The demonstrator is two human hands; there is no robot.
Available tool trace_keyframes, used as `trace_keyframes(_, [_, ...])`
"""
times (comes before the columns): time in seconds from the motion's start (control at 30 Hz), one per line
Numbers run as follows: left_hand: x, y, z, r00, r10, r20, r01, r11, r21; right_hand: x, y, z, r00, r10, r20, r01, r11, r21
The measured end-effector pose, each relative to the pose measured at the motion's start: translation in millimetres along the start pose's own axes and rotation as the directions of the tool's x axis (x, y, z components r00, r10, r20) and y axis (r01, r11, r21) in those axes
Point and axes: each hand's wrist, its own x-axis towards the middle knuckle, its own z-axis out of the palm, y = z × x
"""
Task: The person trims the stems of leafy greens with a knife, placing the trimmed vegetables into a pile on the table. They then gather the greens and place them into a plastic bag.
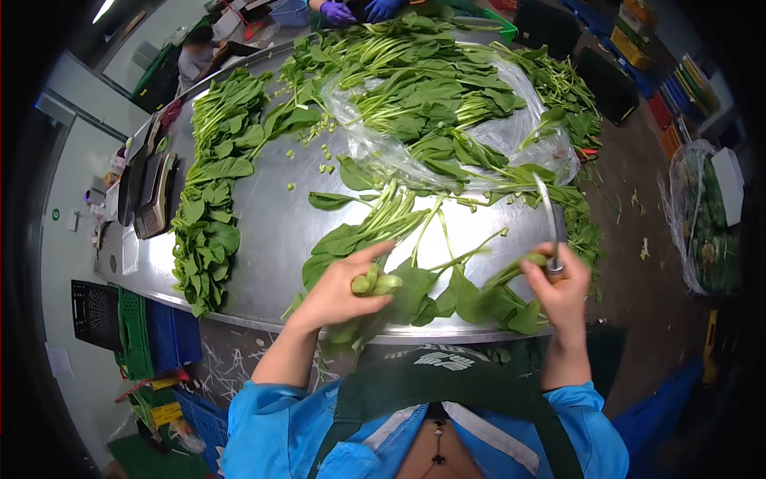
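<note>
My left hand [339, 289] is closed around a small bunch of leafy greens [377, 283], the pale stem ends pointing right and the leaves hanging blurred below. In my right hand [565, 291] is a curved knife [547, 209] with a metal blade, its tip pointing up and away. Thumb and fingers of that same hand also pinch a stalk of greens [511, 270], whose leaves trail left. Between and beyond my hands, loose greens [391, 215] lie on the metal table [275, 231], close to its near edge.
A large heap of greens [431, 96] rests on clear plastic [367, 144] at the back. Along the left runs a row of greens [209, 215], near a scale [152, 203]. Stem bits [325, 168] dot the tabletop. Another person's purple-gloved hands [338, 13] show at the far edge.
</note>
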Motion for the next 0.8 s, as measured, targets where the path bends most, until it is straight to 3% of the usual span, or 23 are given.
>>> trace_keyframes(0.07, [-13.4,-3.1,-4.9,0.999,0.033,0.032,-0.04,0.97,0.238,6.1,-31.1,-4.1,0.991,-0.129,0.019,0.129,0.95,-0.284])
trace_keyframes(0.1, [-14.8,14.7,-0.5,0.975,-0.216,0.058,0.214,0.976,0.048,9.3,-34.8,2.9,0.967,-0.236,0.094,0.253,0.926,-0.28])
trace_keyframes(0.13, [-15.6,13.8,3.4,0.975,-0.216,0.048,0.214,0.976,0.046,12.6,-39.2,11.0,0.925,-0.342,0.167,0.376,0.888,-0.264])
trace_keyframes(0.2, [-16.7,11.0,10.8,0.999,0.022,-0.032,-0.032,0.929,-0.37,15.9,-50.5,35.6,0.905,-0.317,0.283,0.347,0.936,-0.061])
trace_keyframes(0.23, [-12.8,14.3,18.4,0.991,0.117,-0.06,-0.131,0.863,-0.487,16.4,-54.4,52.0,0.89,-0.271,0.367,0.269,0.961,0.055])
trace_keyframes(0.27, [-11.7,3.4,16.6,0.971,0.237,-0.011,-0.226,0.906,-0.358,15.7,-57.2,72.1,0.874,-0.299,0.382,0.241,0.951,0.194])
trace_keyframes(0.33, [-22.4,-5.8,10.7,0.987,0.161,0.005,-0.158,0.971,-0.179,16.9,-43.1,106.2,0.836,-0.368,0.408,0.282,0.924,0.257])
trace_keyframes(0.37, [-24.9,-11.2,6.8,0.992,0.088,-0.086,-0.109,0.951,-0.29,22.4,-27.0,119.7,0.843,-0.23,0.485,0.01,0.91,0.413])
trace_keyframes(0.4, [-28.4,-17.9,3.7,0.986,0.001,-0.17,-0.07,0.912,-0.404,38.2,-15.5,125.0,0.832,0.075,0.55,-0.308,0.887,0.344])
trace_keyframes(0.43, [-33.0,-28.6,-5.8,0.979,0.04,-0.199,-0.122,0.901,-0.416,62.2,15.8,143.9,0.924,0.076,0.375,-0.146,0.975,0.164])
trace_keyframes(0.47, [-40.4,-32.7,-9.2,0.975,-0.052,-0.217,-0.093,0.79,-0.606,86.7,55.5,159.3,0.953,0.04,0.301,-0.036,0.999,-0.018])
trace_keyframes(0.5, [-41.4,-27.0,-9.1,0.969,-0.077,-0.236,-0.1,0.747,-0.657,100.9,101.1,172.9,0.943,0.016,0.333,0.068,0.969,-0.237])
trace_keyframes(0.57, [-43.8,-23.1,-10.5,0.959,-0.103,-0.262,-0.117,0.703,-0.702,109.1,174.1,198.1,0.908,0.016,0.419,0.179,0.889,-0.421])
trace_keyframes(0.67, [-47.5,-40.2,-13.4,0.966,-0.171,-0.191,-0.012,0.715,-0.699,111.6,176.2,195.2,0.862,0.061,0.504,0.213,0.858,-0.467])
trace_keyframes(0.73, [-49.9,-56.7,-21.5,0.961,-0.233,-0.147,0.084,0.757,-0.648,110.7,156.7,179.9,0.839,-0.005,0.544,0.284,0.857,-0.43])
trace_keyframes(0.8, [-43.9,-58.2,-28.6,0.957,-0.249,-0.147,0.116,0.795,-0.596,110.0,140.8,166.4,0.718,0.101,0.689,0.246,0.889,-0.386])
